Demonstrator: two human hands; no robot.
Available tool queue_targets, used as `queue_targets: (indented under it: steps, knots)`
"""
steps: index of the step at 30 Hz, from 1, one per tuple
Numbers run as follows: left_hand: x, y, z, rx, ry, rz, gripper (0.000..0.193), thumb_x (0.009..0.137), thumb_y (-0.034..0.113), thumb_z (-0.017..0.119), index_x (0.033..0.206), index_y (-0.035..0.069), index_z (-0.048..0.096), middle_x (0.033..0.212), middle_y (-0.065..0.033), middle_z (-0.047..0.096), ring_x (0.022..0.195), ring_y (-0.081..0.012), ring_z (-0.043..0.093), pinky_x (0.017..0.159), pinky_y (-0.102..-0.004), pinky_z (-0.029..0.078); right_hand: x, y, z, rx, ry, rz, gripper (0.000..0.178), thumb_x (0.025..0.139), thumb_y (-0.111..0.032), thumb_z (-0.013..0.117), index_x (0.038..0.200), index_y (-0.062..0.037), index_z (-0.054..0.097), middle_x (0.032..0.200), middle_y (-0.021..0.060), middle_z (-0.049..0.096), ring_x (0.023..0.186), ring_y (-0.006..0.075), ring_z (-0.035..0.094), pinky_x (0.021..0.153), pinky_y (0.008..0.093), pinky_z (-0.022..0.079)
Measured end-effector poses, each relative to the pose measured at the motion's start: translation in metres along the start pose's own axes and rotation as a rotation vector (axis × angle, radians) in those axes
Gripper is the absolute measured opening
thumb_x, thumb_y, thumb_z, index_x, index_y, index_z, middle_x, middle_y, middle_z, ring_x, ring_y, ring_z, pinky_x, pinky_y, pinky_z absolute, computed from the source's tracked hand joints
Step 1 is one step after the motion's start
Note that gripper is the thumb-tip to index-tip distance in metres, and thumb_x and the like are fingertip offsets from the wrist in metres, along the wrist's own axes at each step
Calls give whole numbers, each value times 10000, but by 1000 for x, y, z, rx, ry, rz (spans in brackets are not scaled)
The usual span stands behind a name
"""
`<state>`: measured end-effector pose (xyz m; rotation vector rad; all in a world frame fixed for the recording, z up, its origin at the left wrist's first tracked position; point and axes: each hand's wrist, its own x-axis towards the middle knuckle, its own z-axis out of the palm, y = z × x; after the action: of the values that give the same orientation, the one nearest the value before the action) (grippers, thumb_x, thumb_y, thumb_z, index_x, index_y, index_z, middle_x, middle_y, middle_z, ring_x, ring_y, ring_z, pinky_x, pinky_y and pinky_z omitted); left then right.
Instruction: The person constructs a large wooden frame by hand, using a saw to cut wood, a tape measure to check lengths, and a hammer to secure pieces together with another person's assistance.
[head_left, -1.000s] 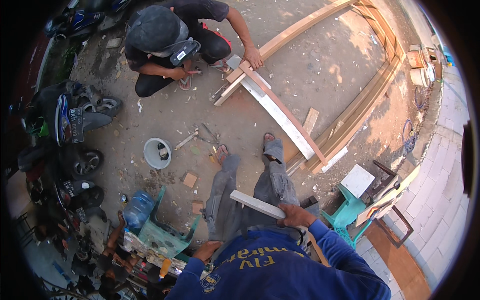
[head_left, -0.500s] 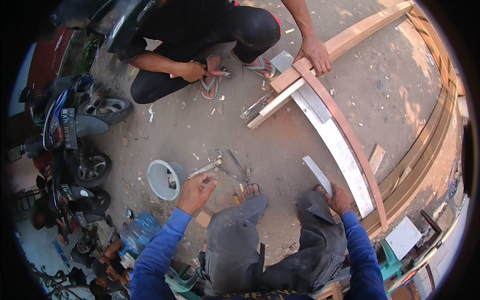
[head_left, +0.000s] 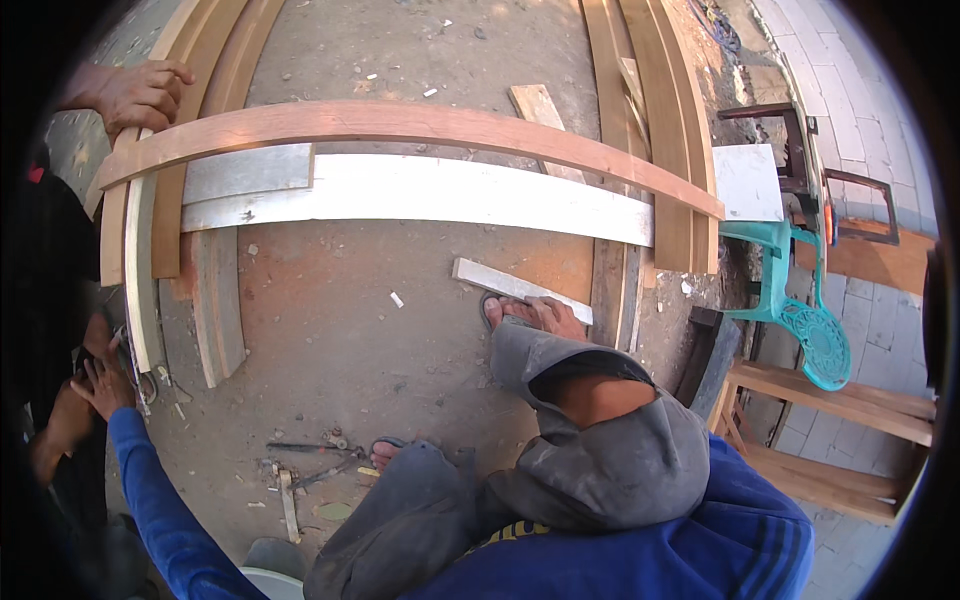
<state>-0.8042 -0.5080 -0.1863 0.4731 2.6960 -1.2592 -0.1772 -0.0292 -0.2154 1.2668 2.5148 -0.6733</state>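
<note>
At the left edge my left hand (head_left: 105,387) reaches out with its fingers apart, close beside a co-worker's hand (head_left: 68,418); nothing shows in my grasp. My right hand (head_left: 553,318) is low by my foot, its fingers closed on a short pale wooden strip (head_left: 475,272). Beyond the strip, a long reddish wooden batten (head_left: 400,122) lies across two sets of long beams. Just on the near side of that batten runs a wide whitish board (head_left: 420,190), with a shorter grey board (head_left: 250,172) over its left end.
The co-worker's other hand (head_left: 145,97) rests on the left beams (head_left: 215,70). Brown beams (head_left: 665,120) stretch away on the right. Pliers-like tools (head_left: 330,450) and a wood scrap (head_left: 289,508) lie by my left foot. A turquoise plastic chair (head_left: 770,270) stands at the right.
My view has turned to the right. My left hand has moved from near the bucket out to the co-worker's hand. My right hand stays at the wooden strip.
</note>
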Motion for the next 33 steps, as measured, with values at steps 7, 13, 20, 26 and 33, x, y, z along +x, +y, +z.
queue_targets:
  steps: [7,13,20,26,33]
  knots:
    - [31,-65,104,98,80,24,609,719,350,853,1247,227,575,1221,-7,612,1150,-200,616,945,-459,513,-42,12,9,444,-43,157,342,938,-318,655,1101,-18,682,930,223,709,846,366,709,766,415,549]
    - [-41,-34,40,54,155,459,362,900,433,701,1017,90,706,929,-143,681,839,-256,680,693,-399,535,-100,5,-29,483,29,172,374,994,-354,590,1090,-5,683,830,186,703,725,266,671,650,384,509]
    - [-189,13,-4,-226,-222,539,377,934,445,618,1005,82,688,959,-195,725,911,-354,715,770,-474,565,-101,23,-91,345,172,245,447,982,-414,598,1095,4,709,791,173,697,659,264,639,627,400,494]
    - [-285,29,-6,-1012,-614,633,472,948,428,625,1211,37,652,981,-180,729,988,-307,699,841,-446,524,-36,-35,-108,831,-158,16,562,994,-500,569,1159,21,699,874,137,711,830,171,643,724,329,500]
    - [-334,50,-134,-1594,-674,294,406,935,424,678,1084,48,704,876,-34,654,824,-168,577,777,-325,489,45,-194,-129,252,-833,-851,669,910,-584,618,1239,-4,664,1138,185,689,995,337,645,864,406,513]
